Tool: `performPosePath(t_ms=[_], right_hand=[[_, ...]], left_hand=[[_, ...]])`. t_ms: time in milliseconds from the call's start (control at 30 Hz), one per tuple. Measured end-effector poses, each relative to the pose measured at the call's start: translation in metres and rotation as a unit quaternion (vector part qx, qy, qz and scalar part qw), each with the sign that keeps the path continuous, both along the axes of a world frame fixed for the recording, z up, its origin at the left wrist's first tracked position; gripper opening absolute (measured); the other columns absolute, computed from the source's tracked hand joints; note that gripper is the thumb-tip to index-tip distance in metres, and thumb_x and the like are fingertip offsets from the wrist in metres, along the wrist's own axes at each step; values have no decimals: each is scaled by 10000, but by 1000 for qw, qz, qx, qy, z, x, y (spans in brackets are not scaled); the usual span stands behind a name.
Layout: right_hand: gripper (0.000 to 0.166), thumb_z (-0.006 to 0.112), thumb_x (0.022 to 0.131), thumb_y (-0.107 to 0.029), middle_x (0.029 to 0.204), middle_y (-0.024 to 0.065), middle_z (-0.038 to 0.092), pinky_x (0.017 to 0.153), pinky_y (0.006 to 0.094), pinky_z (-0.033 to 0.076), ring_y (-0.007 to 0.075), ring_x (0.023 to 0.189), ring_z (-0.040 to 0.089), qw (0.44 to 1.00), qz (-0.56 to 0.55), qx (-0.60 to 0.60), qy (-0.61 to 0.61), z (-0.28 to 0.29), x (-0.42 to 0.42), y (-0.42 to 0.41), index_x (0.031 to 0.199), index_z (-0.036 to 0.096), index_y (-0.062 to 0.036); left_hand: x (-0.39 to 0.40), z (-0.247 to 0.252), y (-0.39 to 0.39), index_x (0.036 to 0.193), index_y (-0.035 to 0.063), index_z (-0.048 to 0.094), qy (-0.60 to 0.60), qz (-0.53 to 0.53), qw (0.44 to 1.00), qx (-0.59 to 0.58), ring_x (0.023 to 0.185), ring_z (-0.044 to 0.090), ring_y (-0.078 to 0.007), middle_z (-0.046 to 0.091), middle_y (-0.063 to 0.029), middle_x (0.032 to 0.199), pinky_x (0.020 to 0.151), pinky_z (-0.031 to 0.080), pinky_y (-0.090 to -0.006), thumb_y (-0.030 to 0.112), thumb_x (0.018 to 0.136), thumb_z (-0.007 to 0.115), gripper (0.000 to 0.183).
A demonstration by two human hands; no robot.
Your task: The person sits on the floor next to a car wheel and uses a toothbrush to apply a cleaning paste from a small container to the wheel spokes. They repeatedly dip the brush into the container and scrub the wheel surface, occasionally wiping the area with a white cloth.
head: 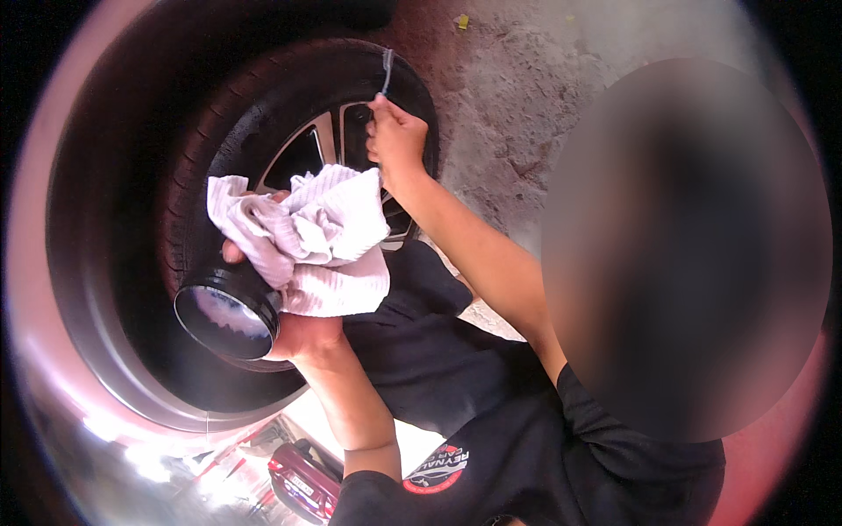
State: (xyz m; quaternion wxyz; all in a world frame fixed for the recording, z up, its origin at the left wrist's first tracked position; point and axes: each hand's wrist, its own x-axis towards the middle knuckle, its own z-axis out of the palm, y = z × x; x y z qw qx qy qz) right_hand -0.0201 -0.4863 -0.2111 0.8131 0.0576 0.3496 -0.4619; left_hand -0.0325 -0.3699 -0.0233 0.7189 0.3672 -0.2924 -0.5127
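My left hand (306, 338) grips a black round jar (227, 315) together with a crumpled white ribbed cloth (329, 230). The jar's round end tilts towards me and shows a whitish, cloudy patch. The cloth covers much of this hand; a few fingertips show past its left edge. Further up, my right hand (398, 138) pinches a slim pale tool, perhaps a small brush (387, 72), between thumb and fingers. Its far end overlaps the sidewall of a black car tyre (243, 138); contact is hard to tell. The spoked alloy rim (322, 135) is partly behind the cloth and right hand.
A dark wheel arch with a pale fender (29, 263) curves around the tyre at left. Rough concrete ground (500, 131) lies right of the wheel, with a small yellow scrap (463, 22). A dark red car (306, 483) shows at lower left. A large blurred patch hides the right side.
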Motion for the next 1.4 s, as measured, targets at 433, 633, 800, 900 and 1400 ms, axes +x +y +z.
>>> performPosePath(t_ms=[433, 633, 800, 900, 1400], right_hand=[[280, 639, 949, -257, 616, -7, 573, 502, 258, 396, 61, 543, 505, 923, -7, -220, 316, -31, 17, 16, 906, 733, 3], [270, 672, 916, -225, 633, 3, 609, 565, 269, 417, 36, 639, 492, 918, -18, -211, 336, -51, -1, 0, 898, 717, 40], [261, 659, 917, -217, 735, 106, 714, 656, 288, 475, 56, 731, 584, 920, -2, -233, 314, -4, -2, 17, 940, 724, 35], [252, 667, 910, -231, 587, 69, 596, 560, 297, 416, 55, 613, 482, 903, 35, -244, 352, -23, -8, 12, 893, 712, 16], [211, 622, 892, -224, 761, 261, 629, 654, 473, 501, 439, 772, 648, 874, 23, -287, 392, -1, -32, -3, 869, 715, -36]], left_hand=[[15, -2, 10, 1139, 181, 606, 19, 56, 998, -18, 1416, 295, -370, 461, -142, 1449, 1179, 170, -560, 493, 804, 700, 467], [10, 1, 8, 1110, 179, 623, -18, 109, 994, -3, 1384, 330, -386, 431, -165, 1456, 1167, 183, -555, 413, 800, 651, 389], [9, 10, 11, 1079, 176, 584, 125, 45, 990, -53, 1376, 311, -354, 427, -155, 1403, 1172, 160, -544, 333, 793, 668, 337], [18, 13, 15, 1233, 180, 574, 89, 27, 994, -63, 1405, 289, -346, 409, -140, 1453, 1192, 130, -532, 393, 834, 615, 455], [37, 13, 34, 1185, 143, 658, 96, 55, 993, -45, 1272, 503, -231, 619, -29, 1296, 1135, 273, -464, 328, 879, 619, 359]])
